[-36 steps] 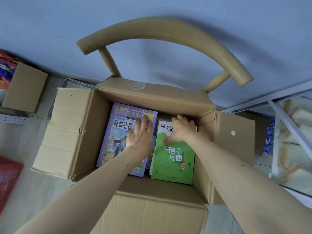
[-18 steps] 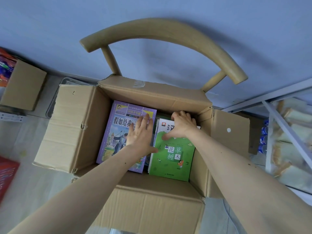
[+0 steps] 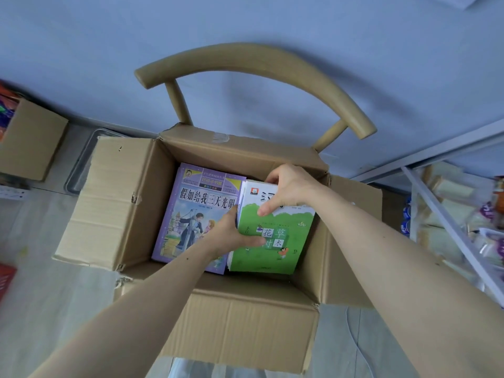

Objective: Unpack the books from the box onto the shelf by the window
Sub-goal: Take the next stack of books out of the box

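Note:
An open cardboard box [image 3: 122,203] sits on a wooden chair [image 3: 245,64] below me. Inside it, a purple book [image 3: 191,211] lies flat on the left. A green and white book [image 3: 289,241] tops a small stack on the right. My left hand [image 3: 231,236] grips that stack's left edge, thumb across the green cover. My right hand [image 3: 286,189] grips the stack's far top edge, thumb on the cover. The stack is tilted up a little from the box.
A smaller cardboard box [image 3: 30,140] stands at the far left, with a metal tray [image 3: 81,165] beside the chair. A white metal rack [image 3: 450,214] holding wrapped packages fills the right side. A red object [image 3: 5,279] lies on the floor at the left edge.
My left hand has slid off the purple book onto the green stack's left edge. Both hands now grip the stack, and it has risen slightly.

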Motion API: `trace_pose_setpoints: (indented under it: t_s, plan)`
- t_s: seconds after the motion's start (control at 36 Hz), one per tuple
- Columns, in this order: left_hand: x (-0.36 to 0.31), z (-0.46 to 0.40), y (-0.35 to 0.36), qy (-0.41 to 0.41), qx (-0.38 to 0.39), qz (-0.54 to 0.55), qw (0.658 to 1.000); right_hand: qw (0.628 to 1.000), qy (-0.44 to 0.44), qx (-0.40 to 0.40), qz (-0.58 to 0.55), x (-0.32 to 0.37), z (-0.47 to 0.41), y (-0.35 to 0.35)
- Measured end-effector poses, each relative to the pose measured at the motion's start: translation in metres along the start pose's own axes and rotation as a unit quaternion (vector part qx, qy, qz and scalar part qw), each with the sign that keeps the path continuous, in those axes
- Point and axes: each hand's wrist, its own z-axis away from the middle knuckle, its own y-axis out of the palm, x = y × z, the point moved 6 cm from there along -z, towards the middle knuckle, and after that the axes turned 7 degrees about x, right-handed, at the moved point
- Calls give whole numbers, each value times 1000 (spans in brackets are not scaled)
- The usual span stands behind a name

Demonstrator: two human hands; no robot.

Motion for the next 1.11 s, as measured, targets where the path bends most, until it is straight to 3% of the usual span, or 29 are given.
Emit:
trace_pose_setpoints:
  t_s: [0.14, 0.36, 0.44, 0.56, 0.64, 0.75, 0.89, 1.11]
  plan:
    - [-16, 11, -9, 5, 14, 72, 997, 999, -22, -29, 36, 26, 12, -24]
    - [-61, 85, -48, 41, 7, 148, 988, 979, -90, -168, 76, 90, 52, -59]
    - [-80, 129, -73, 60, -21, 137, 989, 957, -120, -260, 35, 130, 79, -72]
    - [-102, 200, -114, 76, -68, 121, 987, 936, -166, -286, -123, 187, 107, -77]
    - [-111, 261, -148, 98, -134, 119, 979, 913, -200, -249, -254, 240, 126, -70]
    - [-113, 348, -186, 133, -212, 148, 957, 912, -218, -89, -335, 325, 141, -42]
    - [-103, 461, -235, 184, -317, 197, 909, 926, -279, 28, -255, 440, 170, 6]
    - [-59, 650, -311, 229, -452, 220, 833, 874, -445, 82, -176, 646, 252, 76]
